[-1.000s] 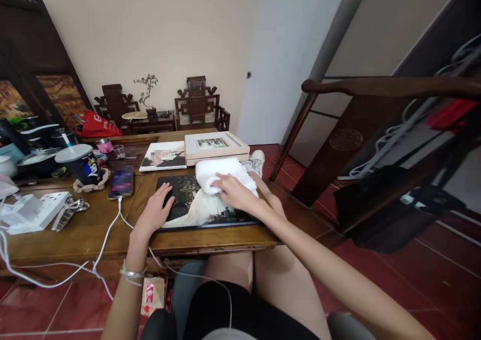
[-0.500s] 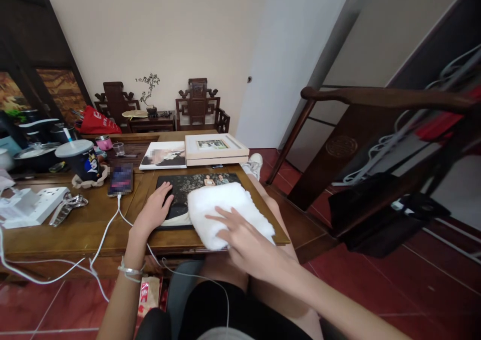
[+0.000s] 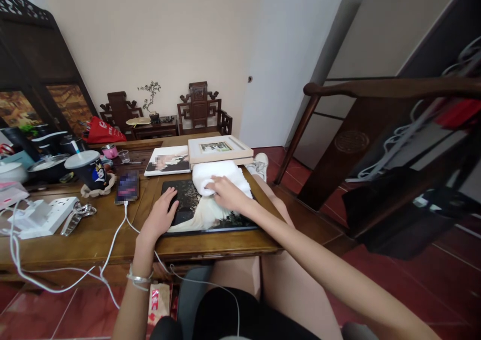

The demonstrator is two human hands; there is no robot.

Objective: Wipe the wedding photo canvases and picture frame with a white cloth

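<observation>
Near the right-hand near corner of the desk [image 3: 221, 242], a dark photo panel [image 3: 206, 215] lies flat, face up, its long side running roughly along the near edge, an angle that seems to suit both forearms coming in from there. The left hand [image 3: 162, 212] rests palm down over the panel's left end, its grip spread and holding nothing, probably to keep the panel from sliding or turning. The right hand [image 3: 227, 193] is on a thick white cloth [image 3: 221, 172], its grip bent into the bunched near fold, with the thumb mostly hidden. The cloth covers the panel's far right part, and gathering it this way likely lets the fingers press through padding rather than touch the surface directly. Behind, toward the desk's far right corner, a pale-framed picture [image 3: 217, 148] lies on top of another pale frame, with a white-edged photo [image 3: 169, 160] to their left; stacking probably saves room. Whether the cloth touches the frames I cannot tell. Toward the left edge are a phone [image 3: 127, 187] on its charging cable [image 3: 113, 242], a lidded cup [image 3: 89, 173] and a power strip [image 3: 56, 215], all apart from the panel.
</observation>
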